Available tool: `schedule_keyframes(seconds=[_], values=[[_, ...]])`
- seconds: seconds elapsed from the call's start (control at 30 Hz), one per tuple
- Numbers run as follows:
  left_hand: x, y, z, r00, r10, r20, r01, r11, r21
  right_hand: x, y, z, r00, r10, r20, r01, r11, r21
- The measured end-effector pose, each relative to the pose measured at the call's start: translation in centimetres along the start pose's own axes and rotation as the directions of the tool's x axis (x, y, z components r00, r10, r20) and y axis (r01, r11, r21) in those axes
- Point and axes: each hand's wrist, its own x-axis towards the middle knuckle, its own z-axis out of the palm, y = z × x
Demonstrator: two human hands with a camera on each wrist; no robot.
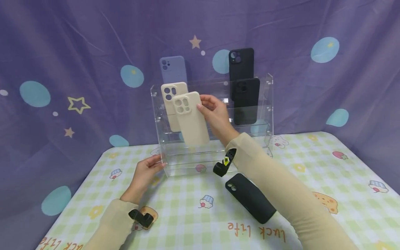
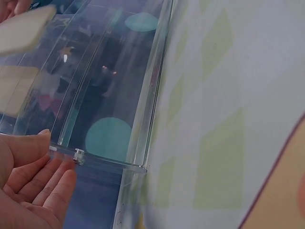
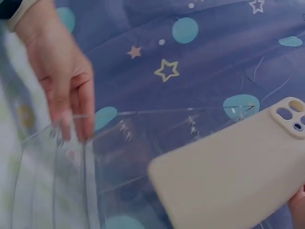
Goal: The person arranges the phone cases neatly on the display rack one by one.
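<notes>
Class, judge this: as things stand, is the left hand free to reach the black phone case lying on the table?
Probably yes: the left hand holds nothing, merely touching the acrylic rack; open tablecloth leads to the black phone case.

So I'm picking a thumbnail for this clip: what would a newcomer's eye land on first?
First the beige case that the right hand holds up in front of the clear rack at the middle of the scene. Next the cases standing in the rack: a lilac case and another beige one on the left, two black ones on the right. The left hand touches the rack's lower left corner, and a black case lies on the checked cloth.
</notes>
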Motion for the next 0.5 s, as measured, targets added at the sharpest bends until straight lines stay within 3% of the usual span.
schedule_keyframes(seconds=[0.27,0.5], values=[[0.0,0.0,0.0,1.0,-0.007,0.005,0.007,1.0,0.007,1.2,0.9,2.6,0.992,-0.114,-0.056,0.121,0.981,0.149],[-0.1,-0.1,0.0,1.0,0.0,0.003,0.0,1.0,-0.013,0.9,3.0,3.5,0.992,-0.121,-0.042,0.125,0.988,0.096]])
